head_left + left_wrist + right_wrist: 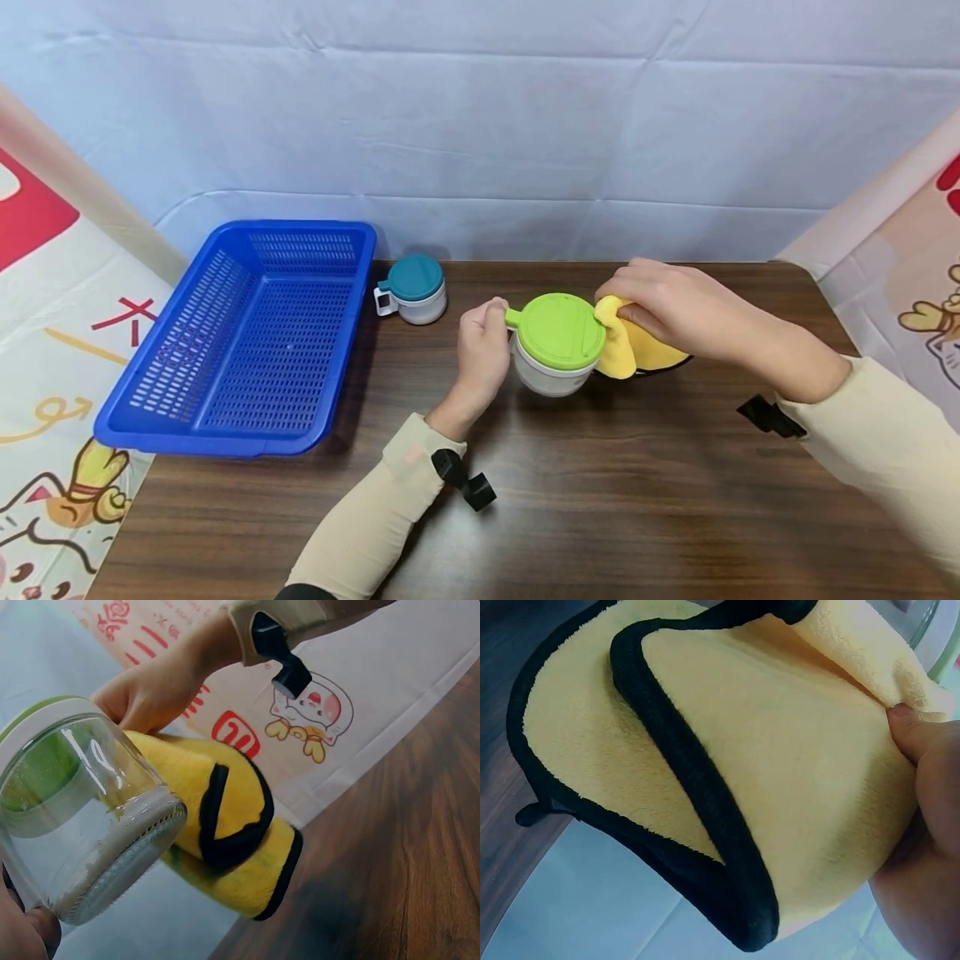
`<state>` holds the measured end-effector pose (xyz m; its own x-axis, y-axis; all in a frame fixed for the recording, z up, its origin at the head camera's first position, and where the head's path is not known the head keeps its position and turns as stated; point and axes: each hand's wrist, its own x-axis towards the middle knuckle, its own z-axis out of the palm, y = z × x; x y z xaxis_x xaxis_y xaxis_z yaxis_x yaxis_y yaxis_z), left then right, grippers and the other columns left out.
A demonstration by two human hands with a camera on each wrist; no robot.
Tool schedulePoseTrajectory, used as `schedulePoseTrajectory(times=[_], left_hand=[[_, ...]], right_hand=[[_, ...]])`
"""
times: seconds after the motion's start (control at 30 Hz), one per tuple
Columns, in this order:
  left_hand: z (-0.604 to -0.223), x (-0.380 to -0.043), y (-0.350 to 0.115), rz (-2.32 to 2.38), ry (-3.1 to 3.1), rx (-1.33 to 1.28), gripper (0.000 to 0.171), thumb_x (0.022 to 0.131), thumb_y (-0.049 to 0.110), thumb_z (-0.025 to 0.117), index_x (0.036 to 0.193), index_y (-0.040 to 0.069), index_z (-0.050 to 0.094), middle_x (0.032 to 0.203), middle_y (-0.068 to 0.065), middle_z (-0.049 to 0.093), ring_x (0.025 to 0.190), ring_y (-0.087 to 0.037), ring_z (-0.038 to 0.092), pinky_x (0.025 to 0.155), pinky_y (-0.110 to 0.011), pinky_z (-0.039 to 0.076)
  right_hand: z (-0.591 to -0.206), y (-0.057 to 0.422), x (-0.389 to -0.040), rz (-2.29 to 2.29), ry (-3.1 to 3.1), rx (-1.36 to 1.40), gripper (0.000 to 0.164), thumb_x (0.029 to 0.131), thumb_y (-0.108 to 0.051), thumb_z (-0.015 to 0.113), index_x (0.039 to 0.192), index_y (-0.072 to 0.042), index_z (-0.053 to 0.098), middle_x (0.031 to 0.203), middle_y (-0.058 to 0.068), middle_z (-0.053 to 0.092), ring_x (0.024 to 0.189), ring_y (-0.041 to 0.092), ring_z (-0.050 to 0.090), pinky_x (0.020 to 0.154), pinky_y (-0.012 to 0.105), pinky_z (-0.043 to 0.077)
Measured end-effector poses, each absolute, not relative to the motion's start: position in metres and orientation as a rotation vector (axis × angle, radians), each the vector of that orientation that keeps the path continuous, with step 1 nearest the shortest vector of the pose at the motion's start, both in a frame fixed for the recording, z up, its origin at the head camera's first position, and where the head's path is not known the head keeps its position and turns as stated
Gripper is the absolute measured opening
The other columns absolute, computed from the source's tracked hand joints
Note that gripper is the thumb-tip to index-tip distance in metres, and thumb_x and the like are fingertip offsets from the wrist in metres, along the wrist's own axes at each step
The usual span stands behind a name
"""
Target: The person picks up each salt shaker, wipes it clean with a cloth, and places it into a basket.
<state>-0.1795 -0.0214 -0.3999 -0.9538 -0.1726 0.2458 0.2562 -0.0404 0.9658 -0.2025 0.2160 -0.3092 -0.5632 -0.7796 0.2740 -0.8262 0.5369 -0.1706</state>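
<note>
A clear glass jar (90, 817) with a bright green lid (562, 331) is held up off the table, slightly tilted. My left hand (483, 346) grips it by the handle on its left side. In my right hand (667, 304) is a yellow cloth (618, 346) with black edging, pinched between thumb and fingers and touching the right side of the lid. The cloth hangs in loose folds below that hand, as the right wrist view shows of the cloth (780, 765). The fingers behind the cloth are partly hidden.
A blue plastic basket (341, 350) stands on the left of the brown wooden table (600, 517). Between basket and hands sits a smaller jar with a teal lid (416, 277) and white handle. A pale cloth backdrop (480, 125) rises behind the table.
</note>
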Motion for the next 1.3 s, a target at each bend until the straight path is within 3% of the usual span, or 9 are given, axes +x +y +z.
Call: schedulePoseTrajectory(times=[0.17, 0.33, 0.6, 0.93, 1.3], left_hand=[[-0.402, -0.18, -0.018, -2.05, -1.951, -0.119, 0.036, 0.095, 0.005, 0.04, 0.063, -0.011, 0.044, 0.056, 0.004, 0.032, 0.054, -0.01, 0.031, 0.053, -0.023, 0.024], [-0.401, -0.18, -0.018, -2.063, -1.925, -0.128, 0.036, 0.095, 0.004, 0.038, 0.063, -0.012, 0.043, 0.057, 0.004, 0.032, 0.054, -0.01, 0.03, 0.053, -0.022, 0.025], [-0.4, -0.179, -0.015, -2.048, -1.956, -0.125, 0.037, 0.094, 0.005, 0.04, 0.057, 0.001, 0.041, 0.055, 0.004, 0.031, 0.053, -0.01, 0.03, 0.052, -0.023, 0.024], [-0.401, -0.179, -0.012, -2.062, -1.948, -0.135, 0.037, 0.094, 0.004, 0.04, 0.057, 0.003, 0.043, 0.055, 0.004, 0.034, 0.053, -0.009, 0.032, 0.052, -0.022, 0.026], [-0.402, -0.178, -0.011, -2.095, -1.926, -0.121, 0.038, 0.094, 0.002, 0.039, 0.057, 0.008, 0.04, 0.055, 0.004, 0.033, 0.052, -0.009, 0.032, 0.051, -0.021, 0.025]], right_hand=[[-0.31, 0.214, -0.21, 0.438, -2.624, 1.356, 0.032, 0.086, 0.004, 0.074, 0.108, -0.018, 0.068, 0.1, -0.009, 0.064, 0.088, 0.012, 0.055, 0.071, 0.039, 0.05], [-0.309, 0.209, -0.214, 0.436, -2.64, 1.345, 0.031, 0.087, 0.005, 0.073, 0.109, -0.017, 0.068, 0.1, -0.007, 0.064, 0.089, 0.014, 0.056, 0.072, 0.041, 0.051], [-0.306, 0.201, -0.217, 0.419, -2.666, 1.329, 0.03, 0.088, 0.003, 0.073, 0.108, -0.018, 0.068, 0.1, -0.007, 0.062, 0.091, 0.015, 0.056, 0.073, 0.041, 0.051], [-0.302, 0.185, -0.224, 0.409, -2.69, 1.389, 0.025, 0.093, -0.002, 0.07, 0.106, -0.022, 0.069, 0.097, -0.011, 0.06, 0.09, 0.012, 0.053, 0.073, 0.037, 0.049], [-0.305, 0.168, -0.232, 0.451, -2.622, 1.537, 0.033, 0.092, 0.009, 0.057, 0.102, -0.021, 0.067, 0.09, -0.008, 0.057, 0.085, 0.015, 0.05, 0.071, 0.035, 0.044]])
